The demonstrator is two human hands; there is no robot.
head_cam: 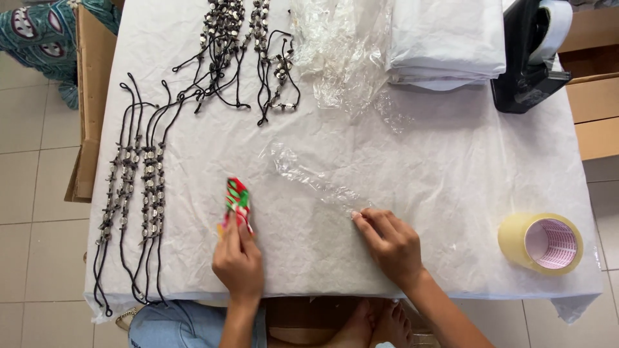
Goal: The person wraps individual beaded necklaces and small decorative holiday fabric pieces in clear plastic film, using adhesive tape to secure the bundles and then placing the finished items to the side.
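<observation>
Left hand (238, 261) (gripping) on striped packet (238, 203)

Tape roll (540, 243) right of bracelets (132, 187)

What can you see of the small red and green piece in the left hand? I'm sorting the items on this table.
The small red and green piece looks like soft patterned cloth or paper, with bits of white, long and narrow. It stands nearly upright, tilted slightly left, above the white paper-covered table. The left hand pinches its lower end, hiding that part. It lies right of the beaded cord strands and touches neither them nor the clear plastic bag.
</observation>
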